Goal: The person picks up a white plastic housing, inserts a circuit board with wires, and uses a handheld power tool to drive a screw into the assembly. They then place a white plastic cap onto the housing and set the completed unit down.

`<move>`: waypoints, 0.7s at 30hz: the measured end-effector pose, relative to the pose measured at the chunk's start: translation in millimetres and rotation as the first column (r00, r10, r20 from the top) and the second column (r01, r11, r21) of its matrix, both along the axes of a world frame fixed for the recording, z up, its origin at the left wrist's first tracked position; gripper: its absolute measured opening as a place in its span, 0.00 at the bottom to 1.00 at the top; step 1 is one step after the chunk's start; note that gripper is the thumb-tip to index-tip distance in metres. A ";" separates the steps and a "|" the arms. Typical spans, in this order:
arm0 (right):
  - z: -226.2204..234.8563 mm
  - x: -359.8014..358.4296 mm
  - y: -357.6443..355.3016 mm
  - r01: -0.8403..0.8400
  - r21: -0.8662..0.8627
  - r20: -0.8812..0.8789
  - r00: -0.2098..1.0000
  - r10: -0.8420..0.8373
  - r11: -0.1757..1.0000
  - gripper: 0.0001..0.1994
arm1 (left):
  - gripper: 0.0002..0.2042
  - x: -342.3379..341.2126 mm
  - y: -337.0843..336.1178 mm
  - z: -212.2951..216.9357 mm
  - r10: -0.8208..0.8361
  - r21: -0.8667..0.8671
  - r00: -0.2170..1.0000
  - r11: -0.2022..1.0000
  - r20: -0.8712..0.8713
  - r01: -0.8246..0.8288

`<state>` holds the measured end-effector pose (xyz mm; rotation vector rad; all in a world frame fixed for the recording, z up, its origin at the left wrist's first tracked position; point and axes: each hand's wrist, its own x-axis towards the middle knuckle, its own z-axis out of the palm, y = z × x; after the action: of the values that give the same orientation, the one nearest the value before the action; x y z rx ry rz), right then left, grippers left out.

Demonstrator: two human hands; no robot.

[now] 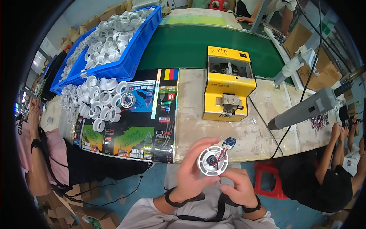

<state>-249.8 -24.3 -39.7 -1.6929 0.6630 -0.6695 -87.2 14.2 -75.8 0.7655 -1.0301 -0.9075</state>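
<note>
Green belt [179,47] behind yellow machine [229,86]; left hand [188,168] holds white housing [207,168].

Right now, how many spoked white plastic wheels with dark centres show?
2: one spoked wheel in the left hand, a second wheel at the right edge of the white plastic ring pile; others may be hidden there.

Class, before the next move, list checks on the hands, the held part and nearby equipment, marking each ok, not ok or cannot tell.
1. Left hand holding the round white plastic part: ok.
2. Small blue circuit board within the part's rim: not ok, it sticks out.
3. Grip of the right hand on the thin red wires: cannot tell, contact is hidden.
4. Boxy yellow machine clear of both hands: ok.
5. Long grey cylindrical tool clear of the part: ok.
</note>
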 end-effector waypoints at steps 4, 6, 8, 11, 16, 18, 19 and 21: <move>-7.2 13.5 0.3 -0.016 0.013 -0.053 0.998 0.016 1.000 0.07 | 0.38 -0.9 8.5 1.7 -0.118 0.164 0.961 0.973 -0.249 0.162; -9.4 13.7 -1.0 -0.037 -0.084 -0.096 0.995 0.029 0.996 0.07 | 0.38 1.8 6.4 -2.6 -0.110 0.151 0.980 0.979 -0.164 0.135; -12.5 12.9 -0.9 -0.061 -0.181 -0.138 0.990 0.036 0.981 0.06 | 0.36 2.1 4.0 -3.9 -0.013 0.093 0.993 0.995 -0.116 0.023; -22.2 8.2 -0.9 -0.297 -0.289 -0.033 0.953 0.300 0.910 0.08 | 0.35 10.2 1.7 -3.7 0.012 0.049 0.996 0.999 -0.092 -0.008; 8.3 -2.4 -27.8 0.049 -0.433 -0.018 0.998 -0.063 0.900 0.13 | 0.33 15.6 8.3 -0.5 -0.070 0.077 0.989 0.995 0.130 0.060; 25.5 2.7 -39.9 0.117 -0.501 0.053 0.993 -0.105 0.857 0.15 | 0.33 11.9 8.7 0.9 -0.077 0.076 0.985 0.995 0.157 0.065; 33.8 4.5 -46.7 -0.046 -0.538 -0.028 0.999 0.036 0.841 0.16 | 0.32 9.9 10.5 1.5 -0.085 0.098 0.984 0.993 0.156 0.070; 34.1 3.9 -57.7 -0.266 -0.587 -0.096 0.961 0.260 0.765 0.19 | 0.32 7.5 10.2 0.7 -0.098 0.112 0.982 0.990 0.161 0.081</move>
<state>-245.9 -82.0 -5.6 -2.3228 0.2013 -0.7101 -79.6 24.4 -75.1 0.9008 -1.1779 -0.9942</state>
